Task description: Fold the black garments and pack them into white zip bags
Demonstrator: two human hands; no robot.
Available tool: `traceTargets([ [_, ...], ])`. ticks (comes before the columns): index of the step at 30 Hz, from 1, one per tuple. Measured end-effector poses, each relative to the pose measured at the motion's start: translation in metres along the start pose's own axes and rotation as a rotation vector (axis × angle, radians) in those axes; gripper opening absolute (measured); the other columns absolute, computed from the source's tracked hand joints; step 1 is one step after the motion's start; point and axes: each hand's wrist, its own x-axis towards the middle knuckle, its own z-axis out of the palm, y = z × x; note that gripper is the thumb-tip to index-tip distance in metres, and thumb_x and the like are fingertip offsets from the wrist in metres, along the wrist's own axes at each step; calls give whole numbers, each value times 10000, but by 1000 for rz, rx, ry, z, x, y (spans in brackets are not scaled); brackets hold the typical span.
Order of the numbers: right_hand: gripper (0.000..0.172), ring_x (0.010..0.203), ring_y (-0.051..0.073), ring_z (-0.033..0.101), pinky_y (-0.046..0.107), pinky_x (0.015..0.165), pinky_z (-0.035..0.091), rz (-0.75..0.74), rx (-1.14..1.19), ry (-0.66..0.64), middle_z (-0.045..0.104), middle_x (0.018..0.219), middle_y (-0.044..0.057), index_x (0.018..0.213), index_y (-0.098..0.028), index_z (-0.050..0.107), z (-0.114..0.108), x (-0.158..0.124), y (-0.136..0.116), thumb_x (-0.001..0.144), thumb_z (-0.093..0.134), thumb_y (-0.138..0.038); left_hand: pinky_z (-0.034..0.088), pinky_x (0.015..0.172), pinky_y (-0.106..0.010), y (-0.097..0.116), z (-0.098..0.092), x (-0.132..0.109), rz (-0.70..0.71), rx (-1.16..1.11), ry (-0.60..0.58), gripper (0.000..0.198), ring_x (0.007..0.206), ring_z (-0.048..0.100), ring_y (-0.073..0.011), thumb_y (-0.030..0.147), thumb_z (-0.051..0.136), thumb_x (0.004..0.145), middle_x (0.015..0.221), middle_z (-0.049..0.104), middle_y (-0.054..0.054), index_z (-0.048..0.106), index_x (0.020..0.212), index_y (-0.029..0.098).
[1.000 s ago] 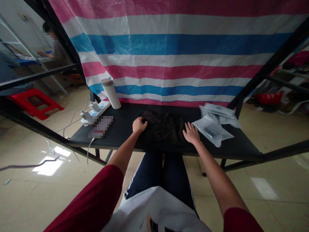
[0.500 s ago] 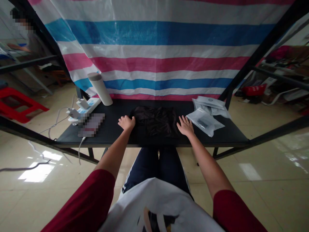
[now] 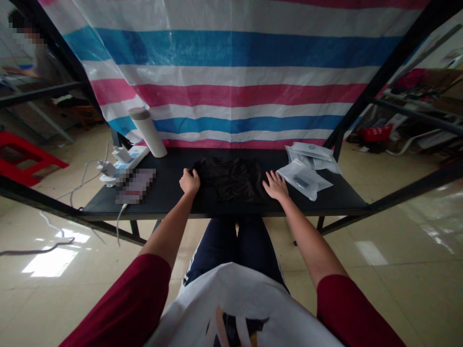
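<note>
A crumpled black cloth lies in the middle of the black table. My left hand is curled closed at the cloth's left edge and seems to pinch its fabric. My right hand lies flat with fingers spread on the cloth's right edge. Just right of that hand are several clear plastic bags, one with a small dark item inside.
A tall beige tumbler stands at the back left, beside a white power strip with plugged-in cables and a blurred flat item. A striped tarp hangs behind. Black frame bars cross both sides. Another person is far left.
The view tilted down slightly. My left hand closed tighter on the cloth's left edge; my right hand stayed flat on its right side.
</note>
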Motion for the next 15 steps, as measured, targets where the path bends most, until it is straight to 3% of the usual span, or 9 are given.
traceTargets([
  [6, 655, 1488, 268, 152, 480, 1187, 147, 5, 2, -9, 172, 1623, 56, 1546, -205, 219, -2, 0, -1, 979, 205, -533, 430, 952, -497, 11, -6, 14, 21, -34, -88, 377, 1128, 603, -377, 365, 477, 891, 1148, 670, -212, 617, 1158, 139],
  [9, 661, 1489, 265, 151, 478, 1189, 141, 5, 8, -10, 174, 1623, 57, 1546, -203, 218, -3, -1, -1, 978, 203, -541, 449, 933, -460, 42, -7, 24, 107, -96, -169, 375, 1134, 601, -356, 359, 527, 868, 1167, 667, -198, 635, 1151, 140],
  [12, 663, 1489, 264, 148, 483, 1187, 147, 5, 10, -8, 177, 1623, 56, 1546, -204, 216, -2, -1, -1, 978, 195, -545, 476, 891, -350, 83, -3, 28, 272, -191, -306, 378, 1056, 637, -269, 430, 600, 827, 1107, 708, -104, 678, 1103, 184],
  [15, 668, 1488, 271, 148, 489, 1183, 155, 9, 8, -14, 178, 1622, 60, 1545, -199, 222, -1, 0, 0, 976, 197, -548, 510, 782, -309, 110, 3, 29, 435, -331, -514, 482, 887, 672, -208, 516, 451, 899, 996, 739, -100, 689, 1094, 145],
])
